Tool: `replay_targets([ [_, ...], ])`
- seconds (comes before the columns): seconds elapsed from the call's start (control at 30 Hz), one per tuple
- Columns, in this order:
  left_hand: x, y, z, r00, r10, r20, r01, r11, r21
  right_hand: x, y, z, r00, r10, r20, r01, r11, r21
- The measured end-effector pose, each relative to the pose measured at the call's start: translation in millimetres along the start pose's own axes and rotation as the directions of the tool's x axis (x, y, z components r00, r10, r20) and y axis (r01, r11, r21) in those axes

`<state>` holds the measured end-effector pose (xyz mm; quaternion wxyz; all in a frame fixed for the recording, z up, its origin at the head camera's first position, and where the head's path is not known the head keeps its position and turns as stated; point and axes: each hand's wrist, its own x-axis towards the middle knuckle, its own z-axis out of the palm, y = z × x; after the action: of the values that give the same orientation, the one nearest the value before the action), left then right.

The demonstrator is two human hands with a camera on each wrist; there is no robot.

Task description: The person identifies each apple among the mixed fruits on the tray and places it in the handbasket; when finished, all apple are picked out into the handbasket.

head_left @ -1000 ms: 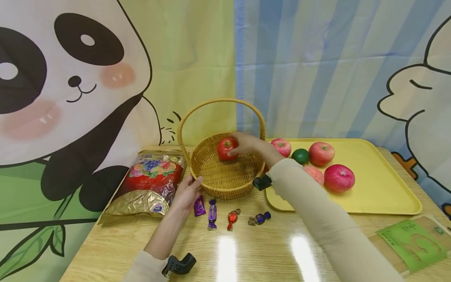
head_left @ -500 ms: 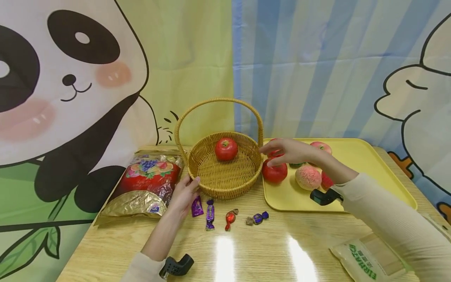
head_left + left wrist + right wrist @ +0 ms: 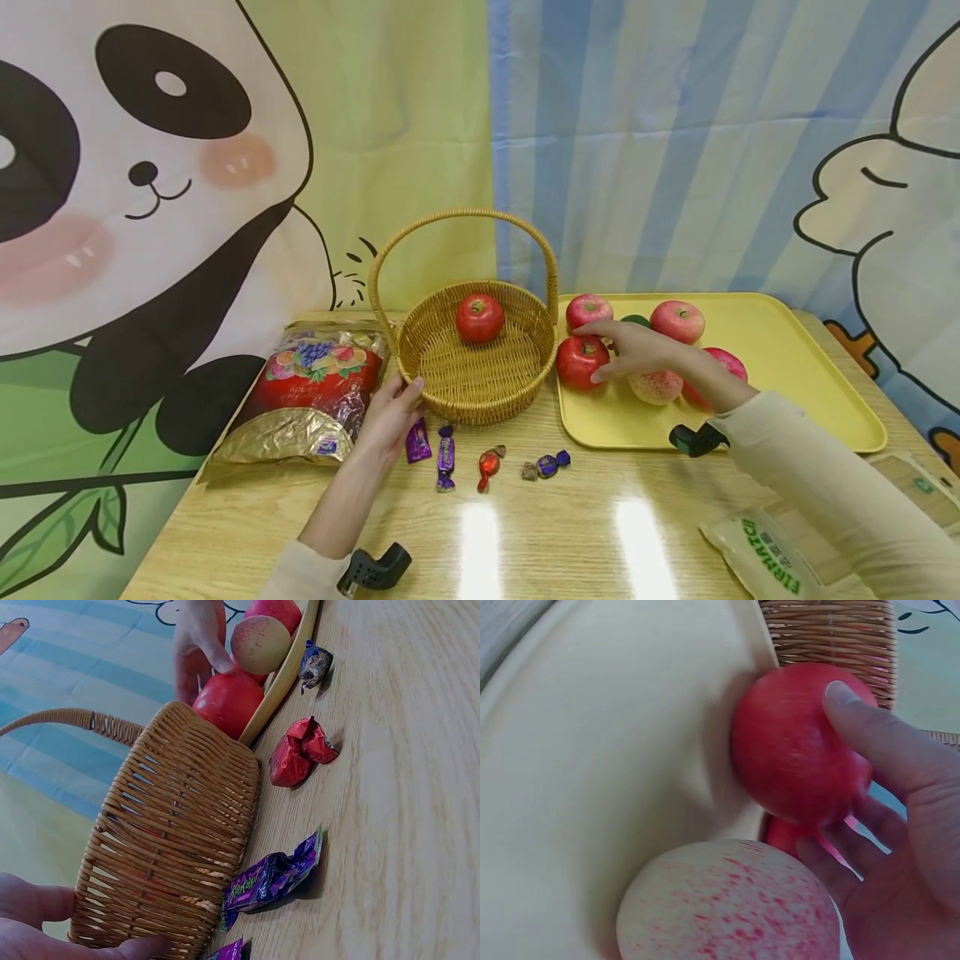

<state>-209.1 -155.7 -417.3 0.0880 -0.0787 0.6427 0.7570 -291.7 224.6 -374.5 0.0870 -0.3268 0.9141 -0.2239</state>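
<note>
I logged the right hand [image 3: 637, 350] down on the yellow tray [image 3: 795, 392], fingers curved around the dark red apple [image 3: 579, 362] at the tray's near left corner; the right wrist view showed the thumb laid over the top of that apple [image 3: 795, 750] and the other fingers on its far side, so I read it as a loose grip, with the apple on the tray and not lifted. Half a second before, that hand had hovered above the tray's left edge with fingers spread and nothing in it; a full second before, it had been over the wicker basket [image 3: 480, 392] with its fingers on the red tomato-like fruit [image 3: 480, 317]. That fruit now lay alone in the back of the basket, untouched. The dark red apple sat just beside the basket wall, with a speckled pale peach [image 3: 655, 387] right next to it under the wrist. Two pink apples [image 3: 588, 310] [image 3: 677, 321] stood at the back of the tray, a green fruit [image 3: 636, 320] partly hidden between them, another red apple [image 3: 723, 367] behind the forearm. The left hand [image 3: 393, 412] had not shifted across the frames: fingers relaxed, thumb and fingertips resting against the basket's lower left wall, steadying it, with no closed grip. Four wrapped candies [image 3: 487, 462] lay in a row on the surface in front of the basket, and a foil snack bag [image 3: 311, 392] to its left.
</note>
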Motion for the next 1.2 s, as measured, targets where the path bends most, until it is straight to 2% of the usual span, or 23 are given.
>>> replay_targets([
  [0.2,0.0,0.2,0.7,1.0,0.004,0.013,-0.004,1.0,-0.001,2,1,6,1.0,0.006,-0.002,-0.006,1.0,-0.001],
  [0.5,1.4,-0.7,1.6,1.0,0.014,0.022,-0.014,1.0,-0.006,-1,0,7,0.998,0.03,-0.049,-0.032,0.999,-0.028],
  [0.77,2.8,-0.8,1.6,1.0,0.018,0.017,-0.017,1.0,-0.016,-15,-10,-15,0.997,0.074,-0.038,-0.075,0.997,-0.024],
  [0.87,2.2,-0.2,0.8,1.0,0.015,0.01,-0.015,1.0,-0.02,-18,-18,-27,0.997,0.074,0.005,-0.074,0.997,0.012],
  [1.0,1.5,0.2,-0.3,1.0,0.011,0.003,-0.011,1.0,-0.027,-13,-36,-39,0.996,0.033,0.078,-0.041,0.993,0.111],
  [1.07,0.7,-0.1,-0.3,1.0,0.012,0.004,-0.012,0.999,-0.03,-6,-46,-42,0.995,0.002,0.104,-0.019,0.986,0.165],
  [1.2,0.7,-1.4,1.2,1.0,0.016,0.01,-0.016,0.999,-0.032,14,-68,-38,0.992,-0.043,0.117,0.019,0.98,0.199],
])
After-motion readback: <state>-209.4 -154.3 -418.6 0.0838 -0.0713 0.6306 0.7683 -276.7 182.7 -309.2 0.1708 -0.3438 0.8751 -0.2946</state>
